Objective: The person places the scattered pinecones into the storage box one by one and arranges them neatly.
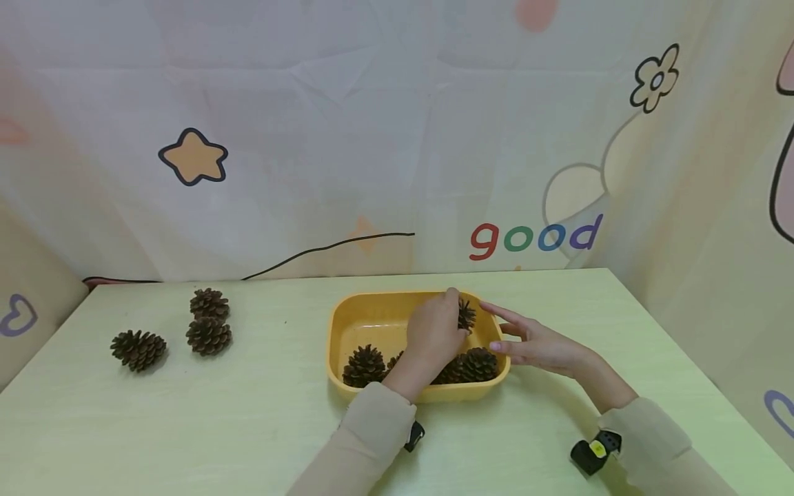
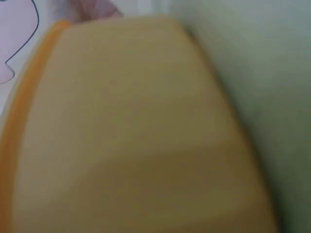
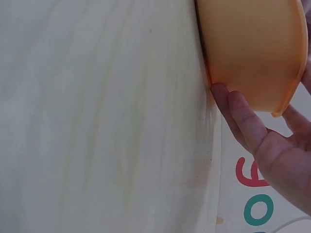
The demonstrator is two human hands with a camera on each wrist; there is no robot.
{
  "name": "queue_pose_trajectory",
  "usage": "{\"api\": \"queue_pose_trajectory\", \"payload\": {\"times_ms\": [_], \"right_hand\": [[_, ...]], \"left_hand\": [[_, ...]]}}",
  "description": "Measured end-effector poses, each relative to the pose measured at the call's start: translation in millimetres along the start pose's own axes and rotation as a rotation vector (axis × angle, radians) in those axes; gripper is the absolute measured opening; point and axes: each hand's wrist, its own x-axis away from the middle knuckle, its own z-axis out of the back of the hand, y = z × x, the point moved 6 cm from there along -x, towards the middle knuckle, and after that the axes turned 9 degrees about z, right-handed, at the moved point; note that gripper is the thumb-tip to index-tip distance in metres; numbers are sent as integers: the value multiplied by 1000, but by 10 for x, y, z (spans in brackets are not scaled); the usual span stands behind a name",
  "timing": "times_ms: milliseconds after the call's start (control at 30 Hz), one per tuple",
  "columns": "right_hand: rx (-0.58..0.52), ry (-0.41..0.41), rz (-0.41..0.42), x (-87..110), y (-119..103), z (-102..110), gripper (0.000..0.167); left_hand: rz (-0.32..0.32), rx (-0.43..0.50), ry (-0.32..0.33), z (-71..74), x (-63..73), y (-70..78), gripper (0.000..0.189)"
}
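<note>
A yellow plastic basin [image 1: 372,303] stands on the table with several brown pine cones along its near side, one pine cone [image 1: 364,366] in its near left corner. My left hand [image 1: 434,334] reaches over the near rim and grips a pine cone [image 1: 466,315] near the far right corner, hiding part of it. With fairly straight fingers, my right hand [image 1: 546,344] touches the basin's right end from outside. In the right wrist view the fingertips of that hand [image 3: 272,145] rest against the outer wall. The basin's side [image 2: 136,121] fills most of the left wrist view.
Toward the left of the table lie three more pine cones: one alone [image 1: 139,350], and two close together, a far one [image 1: 209,303] and a nearer one [image 1: 209,336]. A printed cloth [image 1: 322,158] hangs behind the table and along its sides.
</note>
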Motion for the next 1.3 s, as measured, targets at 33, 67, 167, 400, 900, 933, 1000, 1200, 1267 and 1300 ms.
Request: {"api": "queue_pose_trajectory", "payload": {"times_ms": [33,67,167,400,900,933,1000,1200,1267,1300], "right_hand": [[-1,-1,1,-1,1,-1,76],[-5,-2,3,-2,3,-3,76],[-10,-2,5,-7,6,-7,76],[-13,-1,5,-4,6,0,77],[-11,-1,-7,-5,-13,-8,77],[-10,-1,-7,-5,-15,-10,77],[-12,-5,-4,-6,-18,-11,77],[1,-13,5,-10,-25,-11,77],[6,-12,3,-12,-27,-10,77],[9,-11,2,-14,-27,-11,77]], "left_hand": [[0,-4,-8,-31,2,-4,38],[4,0,-19,-61,4,-12,38],[26,28,-61,-137,4,-43,37],[52,81,-129,-220,-18,-68,41],[51,149,-177,-235,-22,-27,37],[54,153,-183,-237,-21,-23,36],[59,159,-193,-240,-15,-17,35],[71,175,-223,-275,-23,-19,35],[74,182,-238,-275,-21,-27,36],[72,186,-244,-268,-17,-31,37]]}}
